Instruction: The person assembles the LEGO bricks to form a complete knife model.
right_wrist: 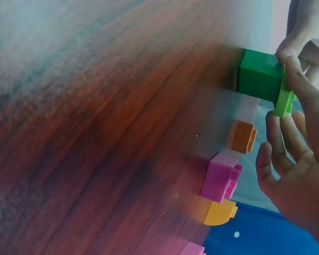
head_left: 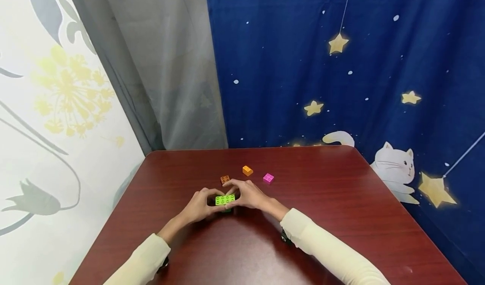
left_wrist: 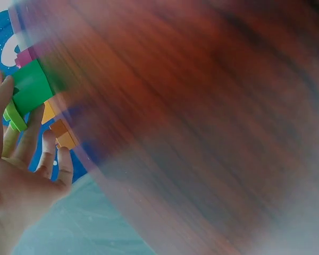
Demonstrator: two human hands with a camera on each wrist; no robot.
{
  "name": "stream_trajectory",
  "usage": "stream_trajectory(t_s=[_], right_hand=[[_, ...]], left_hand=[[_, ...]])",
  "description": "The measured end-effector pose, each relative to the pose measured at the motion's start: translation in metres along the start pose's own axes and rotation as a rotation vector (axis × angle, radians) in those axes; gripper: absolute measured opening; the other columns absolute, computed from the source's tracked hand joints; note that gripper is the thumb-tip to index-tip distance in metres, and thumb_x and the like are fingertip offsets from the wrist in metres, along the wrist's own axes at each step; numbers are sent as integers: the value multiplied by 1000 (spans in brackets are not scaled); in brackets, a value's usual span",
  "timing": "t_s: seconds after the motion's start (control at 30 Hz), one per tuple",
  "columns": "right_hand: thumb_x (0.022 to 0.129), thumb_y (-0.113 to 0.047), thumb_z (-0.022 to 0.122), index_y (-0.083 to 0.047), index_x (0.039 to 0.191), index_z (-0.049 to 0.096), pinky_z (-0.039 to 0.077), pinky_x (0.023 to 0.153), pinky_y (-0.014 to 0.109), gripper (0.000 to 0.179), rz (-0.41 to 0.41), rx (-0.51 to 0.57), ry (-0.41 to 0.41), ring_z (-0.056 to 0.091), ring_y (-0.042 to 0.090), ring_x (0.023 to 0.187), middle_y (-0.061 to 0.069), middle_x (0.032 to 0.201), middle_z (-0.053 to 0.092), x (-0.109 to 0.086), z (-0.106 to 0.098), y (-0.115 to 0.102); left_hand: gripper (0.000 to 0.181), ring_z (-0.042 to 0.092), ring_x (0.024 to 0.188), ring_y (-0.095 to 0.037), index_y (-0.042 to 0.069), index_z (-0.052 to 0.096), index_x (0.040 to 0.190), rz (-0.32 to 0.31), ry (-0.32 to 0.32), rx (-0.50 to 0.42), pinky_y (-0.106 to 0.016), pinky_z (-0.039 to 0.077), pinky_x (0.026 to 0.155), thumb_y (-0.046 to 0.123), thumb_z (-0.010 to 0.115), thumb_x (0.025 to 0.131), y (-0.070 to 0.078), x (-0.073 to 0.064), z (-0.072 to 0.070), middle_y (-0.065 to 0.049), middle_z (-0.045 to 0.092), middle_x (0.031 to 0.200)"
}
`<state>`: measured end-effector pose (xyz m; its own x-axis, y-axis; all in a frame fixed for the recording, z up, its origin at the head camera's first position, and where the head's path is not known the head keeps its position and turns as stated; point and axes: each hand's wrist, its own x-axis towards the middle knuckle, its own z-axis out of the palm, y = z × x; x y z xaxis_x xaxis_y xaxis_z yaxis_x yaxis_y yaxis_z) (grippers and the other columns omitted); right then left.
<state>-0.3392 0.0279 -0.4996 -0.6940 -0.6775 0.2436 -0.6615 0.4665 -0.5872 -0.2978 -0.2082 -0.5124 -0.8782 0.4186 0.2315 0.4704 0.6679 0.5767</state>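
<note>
A flat lime-green toy brick [head_left: 225, 199], studs up, sits over a larger dark green block [right_wrist: 259, 74]. My left hand [head_left: 201, 206] grips its left end between thumb and fingers. From the other side, my right hand [head_left: 248, 195] pinches the right end. In the left wrist view, the dark green block [left_wrist: 33, 87] shows under the left fingers. The right wrist view has the lime brick [right_wrist: 284, 95] flat along the block's studded side, with the right thumb and fingers at its edges.
Beyond the hands lie a brown-orange brick [head_left: 225, 179], a yellow-orange brick [head_left: 247, 170] and a magenta brick [head_left: 268, 178]. A pink piece [right_wrist: 192, 248] is cut off at the right wrist view's bottom edge. The dark red wooden table [head_left: 303, 163] ends at a blue curtain [head_left: 284, 66].
</note>
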Motion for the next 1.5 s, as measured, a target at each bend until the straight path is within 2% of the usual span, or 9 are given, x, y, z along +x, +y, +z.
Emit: stream_trajectory(t_s=[0.2,0.37,0.6,0.77,0.93,1.2,1.5], right_hand=[[82,-34,91,-9,138,63,55,91,29,67,2,29,-15,71,7,101,-1,111,77,-2,-6,5],[83,-33,90,-8,136,65,56,92,30,64,23,29,-12,72,13,104,2,115,76,-7,-15,7],[85,-30,89,-4,129,69,57,92,40,55,19,15,0,72,24,105,9,115,76,-16,-30,16],[85,-27,89,-3,128,70,55,94,45,53,61,6,4,71,25,106,11,115,76,-23,-41,28],[82,-26,91,-5,125,72,53,96,43,51,84,-40,31,70,21,104,8,111,77,-29,-47,42],[80,-25,92,-3,123,73,54,94,43,52,67,-46,38,70,25,102,9,108,76,-39,-45,57],[79,-29,93,-6,123,74,56,89,33,53,81,-50,40,70,18,97,3,106,76,-41,-35,62]], left_hand=[[38,63,99,-20,22,76,117,3,5,-14,-43,52,86,40,87,85,3,3,-1,11,71,106],[36,62,93,-19,22,76,116,-2,8,-15,-39,51,81,37,87,85,4,2,0,11,70,99],[36,59,91,-19,21,75,118,-44,-9,-10,-34,49,80,35,86,87,2,0,2,8,68,99],[34,58,92,-18,23,75,117,-57,-12,-9,-36,49,81,37,85,88,2,-1,3,9,67,100],[32,58,92,-19,24,75,115,-50,-9,-3,-38,50,82,36,86,87,3,0,2,11,67,98],[34,58,90,-20,24,75,116,-44,-10,5,-35,49,80,36,86,87,3,-1,0,9,65,98],[33,58,90,-20,23,75,115,-49,-12,2,-37,49,80,35,87,86,6,0,1,8,66,96]])
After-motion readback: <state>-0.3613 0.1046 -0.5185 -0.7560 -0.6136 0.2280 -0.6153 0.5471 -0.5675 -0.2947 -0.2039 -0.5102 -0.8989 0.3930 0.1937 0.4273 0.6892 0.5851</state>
